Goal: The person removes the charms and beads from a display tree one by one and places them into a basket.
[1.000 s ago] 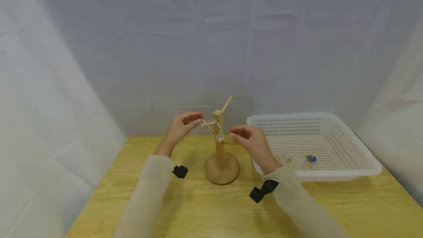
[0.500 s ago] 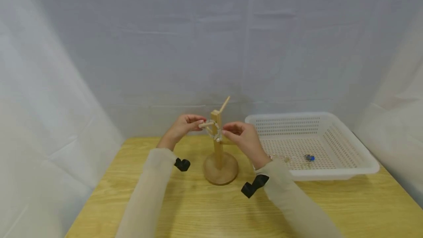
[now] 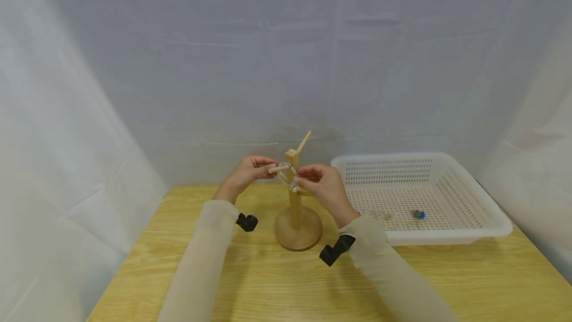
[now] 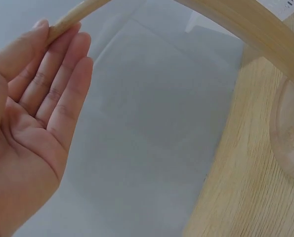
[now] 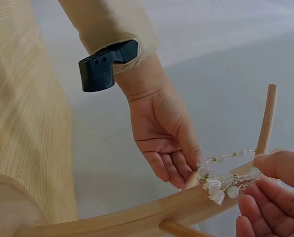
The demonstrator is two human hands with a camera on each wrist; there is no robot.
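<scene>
A beaded bracelet (image 5: 231, 177) with pale and green beads and white flower charms hangs around a peg of the wooden stand (image 3: 296, 212). My right hand (image 3: 322, 185) pinches its beads between thumb and fingers at the right side of the post. In the left wrist view my left hand (image 4: 38, 98) holds the tip of a wooden peg (image 4: 72, 19) between thumb and index finger, its other fingers extended. The same left hand (image 5: 161, 128) appears behind the bracelet in the right wrist view. Another peg (image 3: 305, 140) slants up from the top of the post.
At the right of the wooden table (image 3: 277, 282) stands a white perforated basket (image 3: 451, 234). Inside lie a small blue-and-grey item (image 3: 418, 214) and some pale jewellery (image 3: 382, 215), too small to make out. A white sheet (image 3: 268, 63) hangs behind.
My right hand has moved left to the bracelet and now pinches it. My left hand has come slightly right, onto the peg's tip. The stand and the basket keep their places.
</scene>
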